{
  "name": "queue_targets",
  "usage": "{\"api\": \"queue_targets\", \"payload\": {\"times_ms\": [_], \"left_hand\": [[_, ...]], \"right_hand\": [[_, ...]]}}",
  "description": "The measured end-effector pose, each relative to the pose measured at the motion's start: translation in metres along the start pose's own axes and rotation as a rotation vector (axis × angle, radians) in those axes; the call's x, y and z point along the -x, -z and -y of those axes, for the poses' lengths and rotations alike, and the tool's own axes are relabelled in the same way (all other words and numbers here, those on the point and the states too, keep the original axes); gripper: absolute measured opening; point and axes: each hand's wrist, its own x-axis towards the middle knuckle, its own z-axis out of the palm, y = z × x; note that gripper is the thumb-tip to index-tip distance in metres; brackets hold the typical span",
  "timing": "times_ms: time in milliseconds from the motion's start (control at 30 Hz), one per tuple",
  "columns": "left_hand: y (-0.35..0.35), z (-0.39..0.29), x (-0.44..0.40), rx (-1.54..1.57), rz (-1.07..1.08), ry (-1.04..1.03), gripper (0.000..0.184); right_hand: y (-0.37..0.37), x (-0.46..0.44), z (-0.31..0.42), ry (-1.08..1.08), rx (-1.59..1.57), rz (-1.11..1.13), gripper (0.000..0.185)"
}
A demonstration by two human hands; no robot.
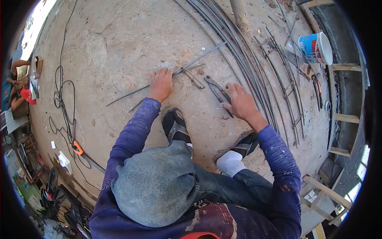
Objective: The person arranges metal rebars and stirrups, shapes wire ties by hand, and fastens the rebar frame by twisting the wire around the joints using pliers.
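Note:
My left hand (161, 84) is closed over a thin steel rod (129, 94) lying slantwise on the ground; its fingertips are partly hidden. The rod continues past the hand to the upper right. A bent wire stirrup (193, 78) lies against it, and a second short rod (136, 106) shows below the wrist. My right hand (242, 101) is low over the handles of steel end-cutting nippers (215, 88), thumb and fingers apart. The nippers lie on the ground, jaws toward the upper left. Whether the thumb touches a handle, I cannot tell.
Long curved rebars (248, 59) run along my right. Beyond them lie a tied rebar frame (287, 89), a blue-and-white bucket (314, 47) and red-handled cutters (317, 89). Black cable (59, 101) and an orange-handled saw (77, 148) lie to the left. Another person (18, 81) is at the far left.

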Motion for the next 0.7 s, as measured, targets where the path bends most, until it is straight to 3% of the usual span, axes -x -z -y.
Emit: {"api": "queue_targets", "payload": {"times_ms": [100,133,200,267,333,400,467,600,700], "left_hand": [[0.007,0.002,0.002,0.022,-0.069,-0.094,0.034],[0.013,0.003,0.005,0.16,-0.026,-0.089,0.034],[0.035,-0.001,0.008,0.3,0.017,-0.086,0.034],[0.058,-0.003,0.007,0.322,0.009,-0.213,0.035],[0.076,-0.011,0.001,0.369,-0.011,-0.199,0.033],[0.089,-0.018,-0.003,0.413,-0.034,-0.172,0.032],[0.092,-0.032,-0.004,0.509,-0.309,-0.107,0.028],[0.076,-0.046,-0.009,0.561,-0.341,-0.126,0.029],[0.04,-0.058,-0.007,0.733,-0.195,-0.03,0.03]], "right_hand": [[-0.024,-0.005,0.03,-0.121,0.084,0.107,0.07],[-0.033,-0.002,0.026,-0.12,0.082,0.114,0.07],[-0.049,0.005,0.008,-0.048,0.076,-0.045,0.068],[-0.058,0.006,-0.003,-0.043,0.087,-0.053,0.062],[-0.055,0.009,-0.006,-0.046,0.096,-0.059,0.057],[-0.04,0.009,-0.004,-0.078,-0.132,-0.087,0.043],[-0.027,0.008,-0.007,-0.174,-0.273,0.02,0.039],[0.004,0.021,-0.002,-0.405,-0.69,0.285,0.032],[0.039,0.028,0.018,-0.561,-1.119,0.367,0.032]]}}
